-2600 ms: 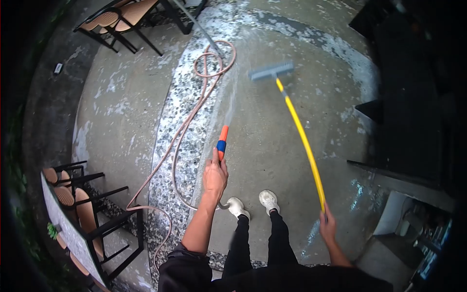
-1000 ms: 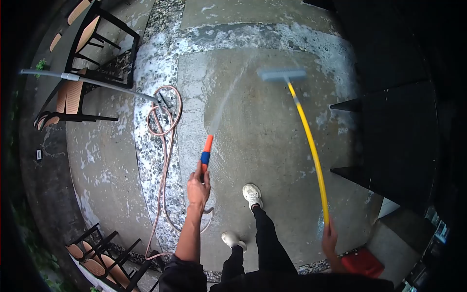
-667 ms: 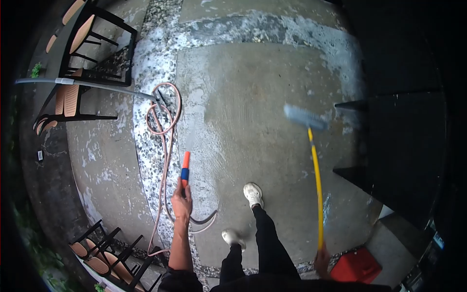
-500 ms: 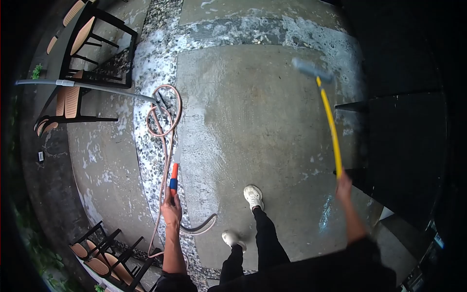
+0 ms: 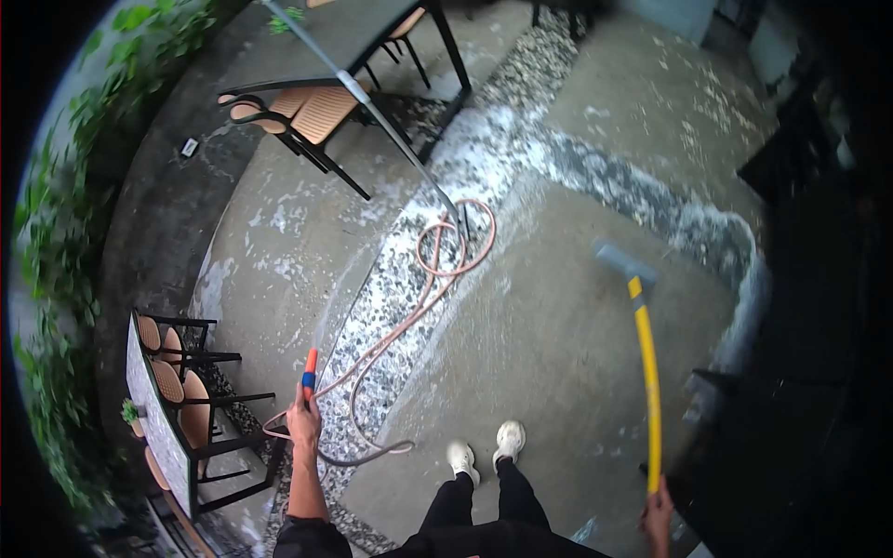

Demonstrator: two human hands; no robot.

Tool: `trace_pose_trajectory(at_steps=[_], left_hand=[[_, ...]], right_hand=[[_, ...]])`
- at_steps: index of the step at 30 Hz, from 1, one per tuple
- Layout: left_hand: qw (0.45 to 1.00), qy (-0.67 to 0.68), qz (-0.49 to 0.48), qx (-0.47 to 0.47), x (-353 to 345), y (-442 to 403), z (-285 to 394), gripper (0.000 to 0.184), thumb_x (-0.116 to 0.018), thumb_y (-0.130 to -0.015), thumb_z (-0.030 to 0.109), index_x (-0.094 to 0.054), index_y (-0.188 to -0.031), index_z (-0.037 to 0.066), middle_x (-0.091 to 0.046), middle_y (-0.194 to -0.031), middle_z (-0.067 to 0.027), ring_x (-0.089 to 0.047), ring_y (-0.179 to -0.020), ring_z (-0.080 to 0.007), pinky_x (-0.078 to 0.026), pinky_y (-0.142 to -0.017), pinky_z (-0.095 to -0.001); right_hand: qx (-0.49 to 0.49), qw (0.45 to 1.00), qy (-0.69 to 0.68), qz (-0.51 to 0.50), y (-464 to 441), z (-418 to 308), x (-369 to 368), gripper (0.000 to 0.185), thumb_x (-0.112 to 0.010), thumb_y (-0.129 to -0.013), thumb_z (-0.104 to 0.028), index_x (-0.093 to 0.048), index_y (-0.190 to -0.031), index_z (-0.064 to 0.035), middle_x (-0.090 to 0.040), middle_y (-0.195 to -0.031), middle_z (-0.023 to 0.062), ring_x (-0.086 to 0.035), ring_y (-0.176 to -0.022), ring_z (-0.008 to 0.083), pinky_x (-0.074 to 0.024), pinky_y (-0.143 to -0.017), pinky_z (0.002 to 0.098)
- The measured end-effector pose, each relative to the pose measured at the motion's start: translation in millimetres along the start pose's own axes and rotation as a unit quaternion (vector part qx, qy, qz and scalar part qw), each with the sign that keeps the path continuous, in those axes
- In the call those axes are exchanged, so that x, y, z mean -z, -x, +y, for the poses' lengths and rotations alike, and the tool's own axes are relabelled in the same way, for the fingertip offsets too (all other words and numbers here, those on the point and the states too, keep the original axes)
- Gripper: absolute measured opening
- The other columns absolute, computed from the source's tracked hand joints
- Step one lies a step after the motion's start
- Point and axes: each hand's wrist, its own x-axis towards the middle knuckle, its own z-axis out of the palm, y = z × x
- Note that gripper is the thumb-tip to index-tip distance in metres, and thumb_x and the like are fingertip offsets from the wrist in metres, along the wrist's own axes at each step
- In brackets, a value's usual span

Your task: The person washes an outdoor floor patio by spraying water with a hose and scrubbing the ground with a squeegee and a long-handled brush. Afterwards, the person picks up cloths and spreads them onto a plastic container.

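Note:
My left hand (image 5: 304,423) is closed around an orange and blue hose nozzle (image 5: 309,374), and a thin jet of water leaves its tip toward the upper right. From it a pinkish hose (image 5: 400,327) runs over the pebbled strip and loops further ahead. At the lower right, my right hand (image 5: 658,513) grips the end of a yellow pole (image 5: 650,400). The pole's wide grey-blue head (image 5: 625,261), slightly blurred, is on or just above the wet concrete floor (image 5: 549,344).
A grey pole (image 5: 391,128) leans across a dark table (image 5: 326,46) with chairs at the upper left. Another table (image 5: 166,423) with chairs stands lower left. White foam lies on the pebble strip (image 5: 484,149). Dark structures line the right; leafy plants (image 5: 65,279) border the left.
The view has turned, so tables and hose loops appear further right. My left hand points the nozzle over the left side. The yellow pole's head has moved lower in view, and my right hand is lower.

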Motion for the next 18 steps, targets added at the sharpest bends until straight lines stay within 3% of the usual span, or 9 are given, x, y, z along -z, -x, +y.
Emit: trace_pose_trajectory(at_steps=[1, 3, 5, 8, 10, 16, 18], left_hand=[[1.000, 0.004, 0.015, 0.007, 7, 6, -11, 0.041, -0.052, -0.079, 0.018, -0.045, -0.118, 0.006, -0.057, -0.079, -0.0240, -0.056, -0.072, -0.0388, -0.043, -0.065, -0.0436], [0.999, 0.014, 0.031, 0.021, 19, 12, -30, 0.042, -0.052, -0.079, 0.018, -0.045, -0.118, 0.006, -0.056, -0.079, -0.0243, -0.056, -0.072, -0.0389, -0.043, -0.065, -0.0437], [0.998, 0.017, 0.044, 0.044, 32, 18, -47, 0.042, -0.052, -0.079, 0.017, -0.045, -0.117, 0.004, -0.056, -0.079, -0.0255, -0.055, -0.072, -0.0394, -0.043, -0.066, -0.0439], [0.995, 0.039, 0.062, 0.064, 58, 19, -57, 0.041, -0.053, -0.078, 0.017, -0.046, -0.116, 0.003, -0.056, -0.081, -0.0260, -0.055, -0.073, -0.0401, -0.043, -0.066, -0.0438], [0.994, 0.047, 0.083, 0.062, 77, 11, -53, 0.040, -0.053, -0.078, 0.017, -0.048, -0.114, 0.002, -0.057, -0.080, -0.0262, -0.055, -0.074, -0.0400, -0.043, -0.067, -0.0437], [0.986, 0.141, 0.070, 0.061, 97, -68, 5, 0.040, -0.057, -0.071, 0.009, -0.052, -0.110, 0.003, -0.057, -0.074, -0.0248, -0.058, -0.072, -0.0372, -0.045, -0.066, -0.0406], [0.995, 0.099, -0.024, 0.013, 100, -110, 46, 0.040, -0.058, -0.070, 0.011, -0.054, -0.109, 0.006, -0.058, -0.074, -0.0241, -0.058, -0.071, -0.0358, -0.045, -0.066, -0.0394]], right_hand=[[-0.116, 0.992, -0.017, -0.053, 23, -31, -6, 0.050, -0.044, -0.081, -0.005, -0.030, -0.129, -0.0040, -0.052, -0.065, 0.0110, -0.051, -0.047, 0.0170, -0.0438, -0.043, 0.0307], [-0.165, 0.972, -0.109, -0.130, -14, -42, -26, 0.043, -0.049, -0.077, -0.005, -0.039, -0.119, -0.0030, -0.041, -0.050, 0.0042, -0.039, -0.032, 0.0155, -0.0337, -0.028, 0.0308], [-0.176, 0.957, 0.002, -0.231, -39, -75, -60, 0.027, -0.051, -0.074, -0.004, -0.046, -0.100, -0.0008, -0.043, -0.053, 0.0053, -0.040, -0.034, 0.0151, -0.0338, -0.030, 0.0285], [-0.139, 0.969, 0.055, -0.199, -101, -98, -105, 0.025, -0.053, -0.072, -0.001, -0.045, -0.096, -0.0014, -0.044, -0.052, 0.0079, -0.046, -0.039, 0.0178, -0.0341, -0.031, 0.0293], [-0.213, 0.957, 0.141, -0.138, -124, -140, -125, 0.014, -0.054, -0.074, -0.004, -0.048, -0.086, -0.0021, -0.044, -0.053, 0.0050, -0.042, -0.038, 0.0138, -0.0338, -0.033, 0.0271], [-0.218, 0.955, -0.047, -0.193, -105, -218, -103, 0.014, -0.056, -0.077, -0.011, -0.046, -0.083, -0.0055, -0.043, -0.052, 0.0046, -0.040, -0.038, 0.0121, -0.0310, -0.034, 0.0260], [-0.256, 0.942, -0.078, -0.201, -112, -229, -103, 0.015, -0.053, -0.080, -0.017, -0.041, -0.085, -0.0090, -0.042, -0.053, 0.0052, -0.038, -0.038, 0.0121, -0.0307, -0.034, 0.0252]])
